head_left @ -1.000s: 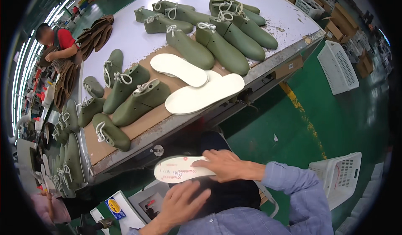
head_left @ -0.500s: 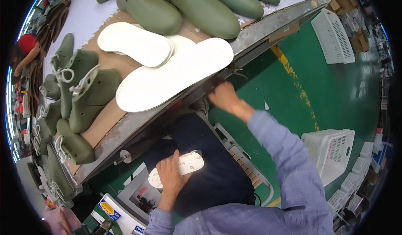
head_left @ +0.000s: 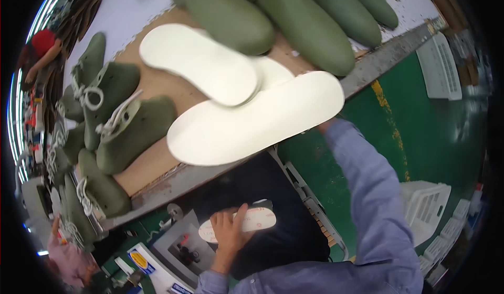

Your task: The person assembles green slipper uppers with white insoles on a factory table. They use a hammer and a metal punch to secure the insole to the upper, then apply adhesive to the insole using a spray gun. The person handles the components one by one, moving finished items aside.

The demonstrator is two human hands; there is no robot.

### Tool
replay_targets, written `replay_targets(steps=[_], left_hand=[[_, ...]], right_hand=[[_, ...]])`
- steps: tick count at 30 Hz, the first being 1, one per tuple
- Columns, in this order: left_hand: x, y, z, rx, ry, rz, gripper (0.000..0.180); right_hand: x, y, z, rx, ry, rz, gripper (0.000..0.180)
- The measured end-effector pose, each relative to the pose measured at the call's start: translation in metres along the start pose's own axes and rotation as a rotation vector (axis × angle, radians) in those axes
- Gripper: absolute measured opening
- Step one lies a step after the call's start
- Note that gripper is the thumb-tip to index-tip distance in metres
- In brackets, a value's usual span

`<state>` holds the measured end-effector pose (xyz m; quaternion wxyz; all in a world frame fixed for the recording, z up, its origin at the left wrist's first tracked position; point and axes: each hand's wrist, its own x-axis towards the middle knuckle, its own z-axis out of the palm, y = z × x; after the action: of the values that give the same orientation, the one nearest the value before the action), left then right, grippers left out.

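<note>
So the left hand (head_left: pixel 227 232) is gripping a small white insole (head_left: pixel 239 223) down low, thumb lying across the top of it, fingers wrapped underneath. The right hand is reaching up under the big white insole (head_left: pixel 257 123) that's hanging over the table edge (head_left: pixel 391 47), and it's hidden behind that sole, so can't tell if it's open or closed. A second white insole (head_left: pixel 202 62) is lying just above that, overlapping it. Further up from the hands, green shoe lasts (head_left: pixel 304 24) are lying in a row on the worn white tabletop, with more laced green lasts (head_left: pixel 131 129) off to the left on brown cardboard (head_left: pixel 152 163). Green floor (head_left: pixel 420 131) is showing to the right of the right arm, with white plastic baskets (head_left: pixel 428 210) sitting on it.
</note>
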<state>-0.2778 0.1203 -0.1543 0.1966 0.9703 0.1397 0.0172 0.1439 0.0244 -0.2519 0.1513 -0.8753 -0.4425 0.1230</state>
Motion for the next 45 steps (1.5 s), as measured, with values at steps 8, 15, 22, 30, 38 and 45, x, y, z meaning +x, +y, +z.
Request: replay_targets(steps=[8, 15, 22, 30, 38, 45], left_hand=[[0.002, 0.005, -0.014, -0.052, 0.006, 0.022, 0.085], [-0.006, 0.005, -0.021, -0.137, 0.020, 0.025, 0.078], [-0.012, 0.002, -0.019, -0.186, 0.022, 0.027, 0.080], [-0.025, 0.000, -0.017, -0.082, 0.028, 0.055, 0.082], [-0.032, 0.002, -0.008, -0.040, 0.089, 0.004, 0.080], [-0.028, -0.005, -0.015, -0.058, 0.006, 0.053, 0.086]], right_hand=[[-0.187, -0.064, -0.077, 0.689, -0.233, 0.348, 0.047], [-0.306, -0.153, -0.107, 0.892, -0.105, 0.391, 0.046], [-0.327, -0.183, -0.114, 1.142, -0.429, 0.375, 0.080], [-0.330, -0.200, -0.105, 1.009, -0.311, 0.207, 0.116], [-0.337, -0.203, -0.095, 0.958, -0.251, 0.171, 0.111], [-0.333, -0.216, -0.094, 0.904, -0.334, 0.172, 0.109]])
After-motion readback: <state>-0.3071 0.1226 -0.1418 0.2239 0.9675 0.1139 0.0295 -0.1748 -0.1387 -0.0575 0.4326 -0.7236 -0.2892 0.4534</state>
